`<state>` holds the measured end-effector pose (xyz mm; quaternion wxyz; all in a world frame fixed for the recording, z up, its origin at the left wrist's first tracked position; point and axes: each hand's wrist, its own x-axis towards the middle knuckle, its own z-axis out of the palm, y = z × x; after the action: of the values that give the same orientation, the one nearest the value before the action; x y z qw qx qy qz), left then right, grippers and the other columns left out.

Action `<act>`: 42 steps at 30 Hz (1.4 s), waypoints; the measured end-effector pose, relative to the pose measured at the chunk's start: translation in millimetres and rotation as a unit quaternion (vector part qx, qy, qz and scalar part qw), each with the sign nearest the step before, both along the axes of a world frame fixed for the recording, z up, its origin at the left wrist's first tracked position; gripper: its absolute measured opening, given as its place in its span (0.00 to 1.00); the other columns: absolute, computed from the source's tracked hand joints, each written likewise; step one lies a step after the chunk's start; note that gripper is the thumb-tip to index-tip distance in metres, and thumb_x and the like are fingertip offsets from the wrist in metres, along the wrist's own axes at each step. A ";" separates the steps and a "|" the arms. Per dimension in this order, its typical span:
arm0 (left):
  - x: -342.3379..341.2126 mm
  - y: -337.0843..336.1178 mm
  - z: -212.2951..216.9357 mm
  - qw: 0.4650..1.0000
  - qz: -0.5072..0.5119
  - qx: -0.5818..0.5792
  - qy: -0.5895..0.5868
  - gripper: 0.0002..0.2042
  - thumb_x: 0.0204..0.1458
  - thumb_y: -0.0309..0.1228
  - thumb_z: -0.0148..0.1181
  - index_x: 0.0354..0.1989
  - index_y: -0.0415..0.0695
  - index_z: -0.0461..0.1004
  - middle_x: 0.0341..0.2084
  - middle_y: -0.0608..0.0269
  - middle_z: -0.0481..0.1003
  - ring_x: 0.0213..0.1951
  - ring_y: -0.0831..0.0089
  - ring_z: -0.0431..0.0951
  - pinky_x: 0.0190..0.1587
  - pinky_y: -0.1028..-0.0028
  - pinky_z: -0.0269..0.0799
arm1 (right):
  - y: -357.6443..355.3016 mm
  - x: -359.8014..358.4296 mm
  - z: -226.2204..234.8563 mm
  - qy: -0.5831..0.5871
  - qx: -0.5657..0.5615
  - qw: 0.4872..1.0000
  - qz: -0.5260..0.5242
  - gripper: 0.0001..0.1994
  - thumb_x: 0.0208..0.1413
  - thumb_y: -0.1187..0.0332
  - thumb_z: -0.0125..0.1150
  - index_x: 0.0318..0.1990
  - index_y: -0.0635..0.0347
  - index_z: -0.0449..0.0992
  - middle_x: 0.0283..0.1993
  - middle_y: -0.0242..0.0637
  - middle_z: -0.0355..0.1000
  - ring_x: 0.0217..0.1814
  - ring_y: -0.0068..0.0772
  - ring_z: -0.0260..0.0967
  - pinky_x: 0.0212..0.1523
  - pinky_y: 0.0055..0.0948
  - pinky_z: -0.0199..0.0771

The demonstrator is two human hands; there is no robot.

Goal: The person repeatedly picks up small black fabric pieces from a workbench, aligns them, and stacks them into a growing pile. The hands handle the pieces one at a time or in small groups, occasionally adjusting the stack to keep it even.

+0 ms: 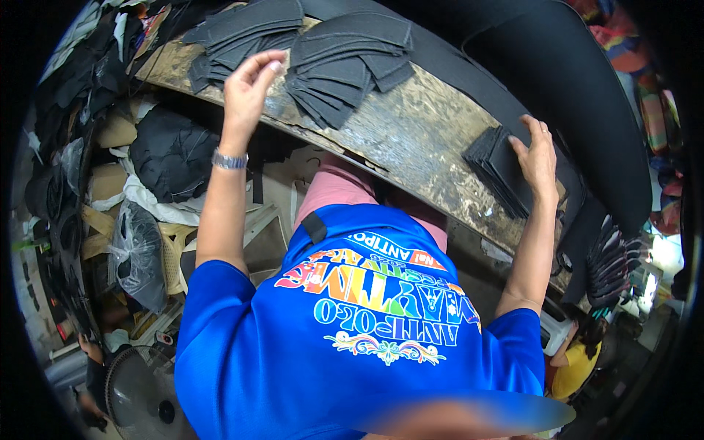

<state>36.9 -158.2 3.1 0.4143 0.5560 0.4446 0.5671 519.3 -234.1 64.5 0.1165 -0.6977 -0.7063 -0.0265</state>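
My left hand point(248, 94) hovers over the worktable's near edge with its fingers loosely curved. The thumb is a little apart from the fingertips, and nothing shows between them. Close by, curved dark-grey fabric pieces point(330, 81) lie fanned out in overlapping layers. A second fanned pile of the same pieces point(249, 29) is just left of it. At the table's right end, my right hand point(539, 158) rests at a neat stack of black pieces point(499, 172), thumb and fingers apart. Whether the fingers press on the top piece, I cannot tell.
The worn wooden tabletop point(411, 139) slants across the view. A large roll of black material point(565, 81) lies along its far side. Below left are a clear plastic bag point(139, 253) with dark contents and a fan point(150, 396). A person in yellow point(579, 367) is at lower right.
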 end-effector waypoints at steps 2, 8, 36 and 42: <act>-20.7 34.2 7.4 0.985 0.073 0.084 0.132 0.10 0.58 0.25 0.59 0.46 0.38 0.79 0.42 0.62 0.80 0.43 0.75 0.78 0.48 0.77 0.72 | 22.7 -38.7 4.8 0.165 -0.012 0.981 0.097 0.15 0.53 0.70 0.65 0.48 0.60 0.75 0.46 0.44 0.73 0.52 0.45 0.71 0.53 0.38 0.70; -42.9 126.9 -3.3 0.762 0.185 0.308 0.538 0.19 0.53 0.34 0.64 0.53 0.43 0.74 0.55 0.51 0.72 0.57 0.56 0.72 0.58 0.63 0.67 | 126.3 -166.7 -14.6 0.184 0.007 0.934 0.305 0.14 0.56 0.68 0.63 0.49 0.60 0.76 0.49 0.42 0.74 0.56 0.44 0.71 0.57 0.35 0.68; 82.5 -28.5 -58.2 0.840 -0.073 0.111 0.526 0.39 0.54 0.49 0.60 0.73 0.59 0.48 0.72 0.45 0.41 0.73 0.44 0.39 0.67 0.37 0.41 | 84.3 -164.6 -78.6 0.135 0.141 0.979 0.058 0.13 0.56 0.59 0.63 0.47 0.49 0.82 0.52 0.41 0.75 0.56 0.45 0.69 0.56 0.41 0.68; 83.7 33.0 -51.6 0.822 -0.166 0.165 0.519 0.38 0.55 0.52 0.58 0.73 0.63 0.49 0.73 0.49 0.44 0.73 0.47 0.41 0.69 0.42 0.44 | 118.4 -132.1 -88.3 0.330 0.182 0.926 -0.025 0.11 0.58 0.62 0.62 0.44 0.52 0.84 0.49 0.42 0.78 0.56 0.37 0.71 0.55 0.34 0.69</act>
<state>120.6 -125.1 -48.5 0.1121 0.8935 0.3951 0.1819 387.2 -115.7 -23.7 0.4672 -0.6511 -0.5936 0.0737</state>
